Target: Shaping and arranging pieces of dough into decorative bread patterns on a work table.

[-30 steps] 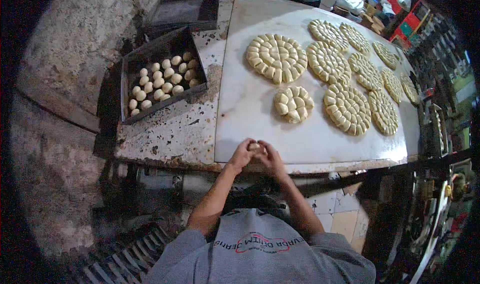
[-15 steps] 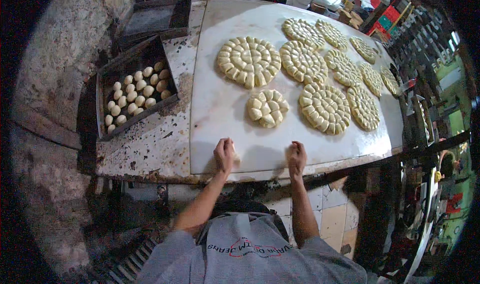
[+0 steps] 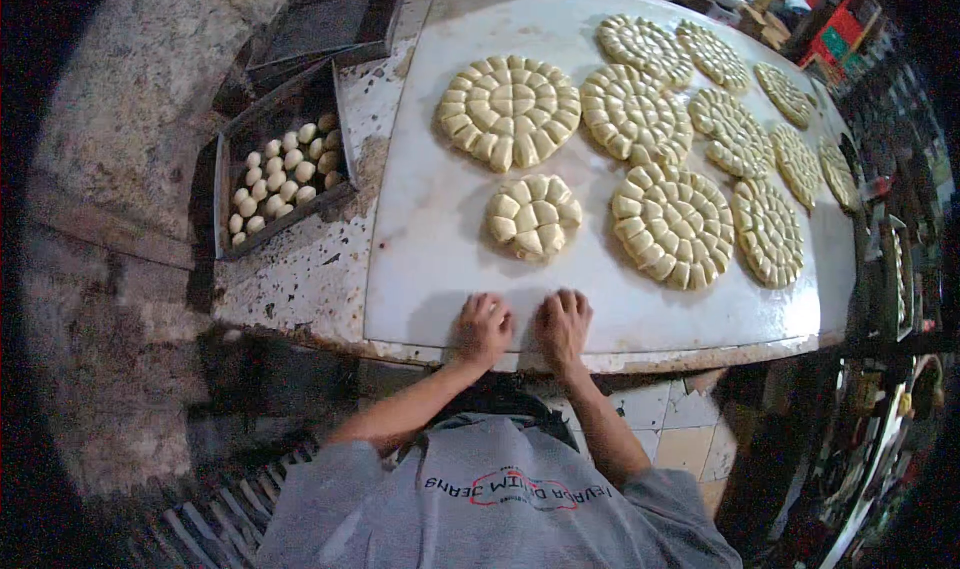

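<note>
Near the front edge of the white tabletop [image 3: 420, 319], my left hand [image 3: 485, 329] is palm down with its fingers curled. Close beside it, my right hand [image 3: 564, 327] rests in the same way, with a narrow gap between the two. What lies under the curled fingers is hidden. Just beyond my hands sits a small flower-shaped cluster of dough pieces [image 3: 534, 217]. Behind it is a large round of dough pieces set in rings [image 3: 510, 112]. Another ringed dough round [image 3: 672, 226] lies to its right.
Several more ringed dough rounds [image 3: 733, 134] spread over the right and far table. A dark tray [image 3: 218, 204] at the left holds many dough balls [image 3: 285, 177]. Behind it are other dark trays [image 3: 325, 29]. A red and green crate [image 3: 838, 37] stands far right.
My hands have come closer together and turned palm down onto the tabletop; before, they were apart, with a pale lump showing at the left one. The view has shifted slightly.
</note>
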### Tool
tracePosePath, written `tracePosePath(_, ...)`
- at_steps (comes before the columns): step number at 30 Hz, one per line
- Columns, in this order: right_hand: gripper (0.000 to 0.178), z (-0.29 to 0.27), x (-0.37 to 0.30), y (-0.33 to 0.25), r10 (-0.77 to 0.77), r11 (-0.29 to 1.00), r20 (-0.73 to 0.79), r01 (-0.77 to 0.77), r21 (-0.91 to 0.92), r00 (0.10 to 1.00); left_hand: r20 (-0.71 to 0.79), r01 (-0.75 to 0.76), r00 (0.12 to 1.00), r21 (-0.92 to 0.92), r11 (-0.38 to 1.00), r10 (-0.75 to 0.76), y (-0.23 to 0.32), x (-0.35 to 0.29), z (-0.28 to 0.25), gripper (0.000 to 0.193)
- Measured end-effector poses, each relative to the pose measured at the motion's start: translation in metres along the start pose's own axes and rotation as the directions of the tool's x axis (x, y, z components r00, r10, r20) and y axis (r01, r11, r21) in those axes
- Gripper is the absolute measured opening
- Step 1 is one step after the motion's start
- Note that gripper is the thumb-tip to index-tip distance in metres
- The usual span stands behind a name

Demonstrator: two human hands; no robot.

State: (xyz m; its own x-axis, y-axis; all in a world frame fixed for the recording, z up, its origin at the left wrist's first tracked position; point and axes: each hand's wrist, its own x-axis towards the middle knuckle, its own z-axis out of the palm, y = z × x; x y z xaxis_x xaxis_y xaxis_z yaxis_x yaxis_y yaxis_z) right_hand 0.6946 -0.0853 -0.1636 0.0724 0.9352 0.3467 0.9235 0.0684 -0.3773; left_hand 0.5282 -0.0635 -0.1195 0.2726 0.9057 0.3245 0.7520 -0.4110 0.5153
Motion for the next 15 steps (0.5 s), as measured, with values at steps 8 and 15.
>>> tracePosePath(8, 0.02, -0.02, 0.079, 0.057, 0.088, 0.983, -0.266, -0.126, -0.133, 0.96, -0.336, 0.354, 0.881, 0.0, 0.935, -0.334, -0.134, 0.069, 0.003, 0.008)
tracePosePath(15, 0.014, -0.034, 0.004, 0.021, -0.069, 0.998, -0.006, 0.069, 0.01, 0.998, -0.02, -0.093, 0.995, 0.083, 0.992, 0.095, -0.059, -0.001, -0.029, 0.014)
